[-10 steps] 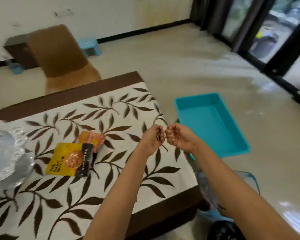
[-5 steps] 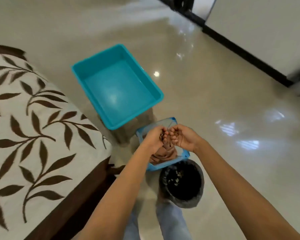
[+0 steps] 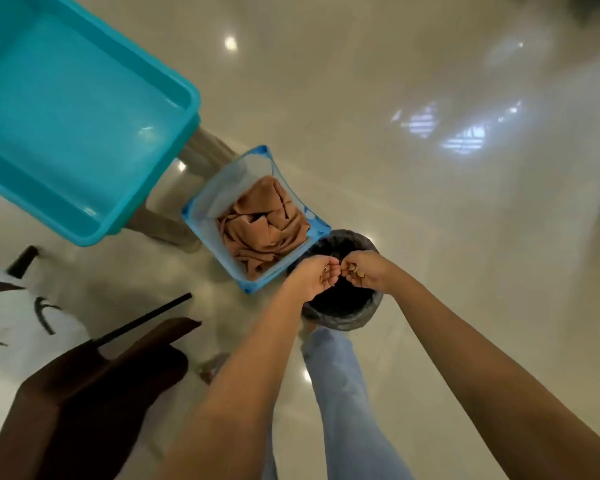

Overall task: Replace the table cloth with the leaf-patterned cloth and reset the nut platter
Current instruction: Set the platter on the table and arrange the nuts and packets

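the left hand and right hand each curl round small brown bits over the black bin. the leaf cloth lies far left. looks like clean-up; next, open the fingers so the bits drop in.

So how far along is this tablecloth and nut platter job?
Done, it seems: the leaf-patterned cloth lies on the table corner, and a tan cloth, likely the old one, sits crumpled in the blue hamper. In hand: the left hand and right hand hold small brown bits over the black bin, probably to drop them. Left: resetting the platter, which is out of view.
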The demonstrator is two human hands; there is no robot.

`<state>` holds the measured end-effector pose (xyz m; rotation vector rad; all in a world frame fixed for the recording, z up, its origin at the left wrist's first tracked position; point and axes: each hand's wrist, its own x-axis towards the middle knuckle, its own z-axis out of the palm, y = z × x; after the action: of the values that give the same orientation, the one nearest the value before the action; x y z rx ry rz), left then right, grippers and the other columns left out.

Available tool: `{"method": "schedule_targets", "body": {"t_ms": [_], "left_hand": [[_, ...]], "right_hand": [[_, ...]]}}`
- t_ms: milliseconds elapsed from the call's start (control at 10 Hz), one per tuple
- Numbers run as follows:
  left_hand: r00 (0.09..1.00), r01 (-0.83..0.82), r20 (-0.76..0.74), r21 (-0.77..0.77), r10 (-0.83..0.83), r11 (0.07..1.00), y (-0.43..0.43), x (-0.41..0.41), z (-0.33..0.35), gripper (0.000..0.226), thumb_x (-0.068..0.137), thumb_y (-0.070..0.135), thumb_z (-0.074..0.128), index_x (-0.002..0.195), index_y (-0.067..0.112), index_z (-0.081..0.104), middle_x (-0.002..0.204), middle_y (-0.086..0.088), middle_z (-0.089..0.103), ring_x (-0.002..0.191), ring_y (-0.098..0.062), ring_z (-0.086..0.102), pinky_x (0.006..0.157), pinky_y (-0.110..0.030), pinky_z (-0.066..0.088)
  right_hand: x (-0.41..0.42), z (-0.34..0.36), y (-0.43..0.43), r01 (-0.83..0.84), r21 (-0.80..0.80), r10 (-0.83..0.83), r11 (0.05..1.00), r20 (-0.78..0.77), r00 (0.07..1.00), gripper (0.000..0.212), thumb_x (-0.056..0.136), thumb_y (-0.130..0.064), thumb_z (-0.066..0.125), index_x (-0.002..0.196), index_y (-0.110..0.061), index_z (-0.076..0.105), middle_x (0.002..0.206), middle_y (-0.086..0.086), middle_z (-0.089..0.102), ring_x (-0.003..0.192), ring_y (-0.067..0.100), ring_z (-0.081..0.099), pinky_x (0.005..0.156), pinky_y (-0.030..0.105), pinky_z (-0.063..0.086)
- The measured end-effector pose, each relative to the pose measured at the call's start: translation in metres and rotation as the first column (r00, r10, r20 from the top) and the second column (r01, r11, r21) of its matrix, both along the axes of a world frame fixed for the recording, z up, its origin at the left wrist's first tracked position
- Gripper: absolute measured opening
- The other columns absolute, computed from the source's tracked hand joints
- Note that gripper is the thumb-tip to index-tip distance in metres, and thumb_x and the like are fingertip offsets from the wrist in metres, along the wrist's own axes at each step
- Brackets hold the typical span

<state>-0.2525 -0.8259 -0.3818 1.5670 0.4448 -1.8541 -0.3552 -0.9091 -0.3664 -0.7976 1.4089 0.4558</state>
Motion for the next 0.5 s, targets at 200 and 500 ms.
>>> {"method": "schedule_targets", "body": {"t_ms": [200, 500], "left_hand": [[0.997, -0.054, -0.038, 0.138, 0.060, 0.989, 0.007, -0.051, -0.066, 0.025, 0.101, 0.014, 0.041, 0.117, 0.005, 0.057, 0.107, -0.011, 0.058, 0.087, -0.021, 0.059, 0.091, -0.032, 0.047], [0.977, -0.148, -0.126, 0.176, 0.171, 0.973, 0.000, -0.066, -0.064, 0.047, 0.103, 0.021, 0.027, 0.148, 0.006, 0.026, 0.154, -0.012, 0.029, 0.141, -0.038, 0.024, 0.112, -0.060, 0.016]], "right_hand": [[-0.049, -0.072, 0.031, 0.136, -0.065, -0.143, 0.989, -0.110, 0.984, 0.024, 0.090, -0.001, 0.048, 0.073, -0.013, 0.058, 0.071, 0.003, 0.050, 0.062, 0.013, 0.048, 0.064, 0.024, 0.045], [-0.066, -0.092, 0.037, 0.234, -0.092, -0.243, 0.968, -0.100, 0.965, 0.029, 0.096, -0.006, 0.038, 0.076, -0.027, 0.043, 0.083, -0.006, 0.044, 0.071, 0.007, 0.044, 0.066, 0.025, 0.043]]}}
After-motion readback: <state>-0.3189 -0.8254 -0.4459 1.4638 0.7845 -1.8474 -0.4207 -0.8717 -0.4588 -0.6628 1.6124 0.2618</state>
